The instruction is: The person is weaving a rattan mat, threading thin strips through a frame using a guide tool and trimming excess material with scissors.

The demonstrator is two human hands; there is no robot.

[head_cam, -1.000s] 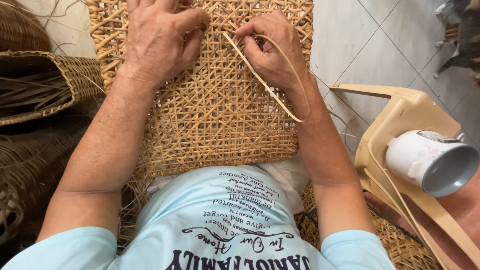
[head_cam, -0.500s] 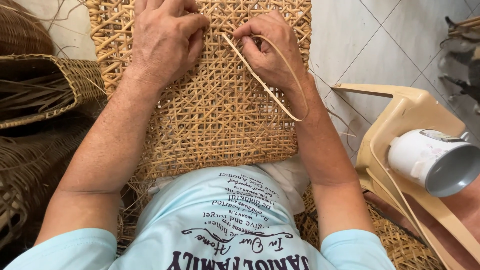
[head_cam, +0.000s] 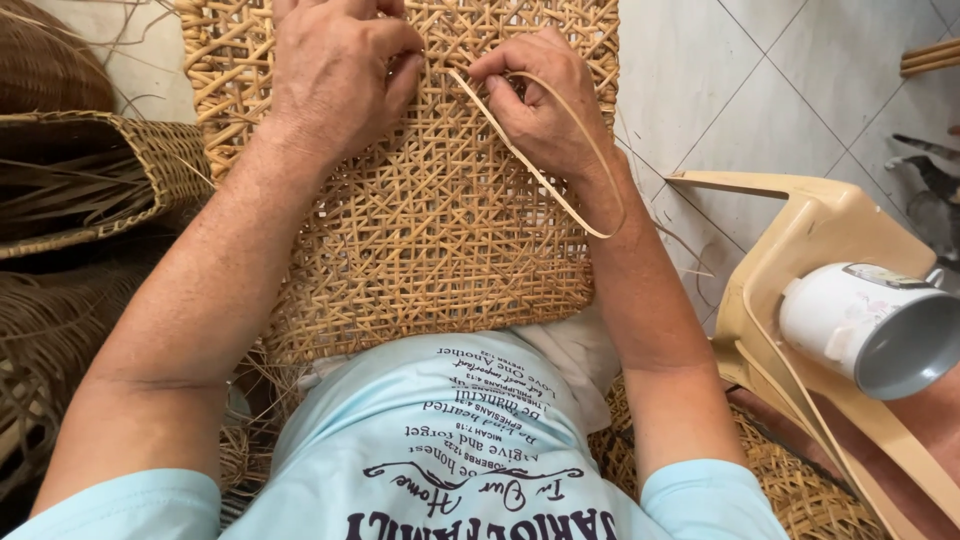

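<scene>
A woven cane panel (head_cam: 420, 230) lies across the person's lap, its open lattice running from the top edge of the view down to the pale blue shirt (head_cam: 450, 440), where its near edge meets the belly. The left hand (head_cam: 335, 75) rests palm down on the panel's upper left part, fingers curled under with their tips pressed into the weave; whether they pinch anything cannot be told. The right hand (head_cam: 545, 110) sits just beside it on the upper right part, thumb and forefinger closed on a flat cane strip (head_cam: 530, 165). From that pinch the strip runs slanting down over the lattice toward the panel's right edge, bends back sharply near the right wrist and loops up over the back of the hand. The two hands are near each other, their fingertips almost meeting at the top middle of the panel. To the left of the panel stands a woven basket (head_cam: 110, 170) with loose fibres inside, and darker wickerwork lies below it. To the right, on the tiled floor (head_cam: 760, 90), is a beige plastic chair (head_cam: 790, 230), and a white mug (head_cam: 870, 325) lies on its side on it, mouth turned toward the lower right corner.
</scene>
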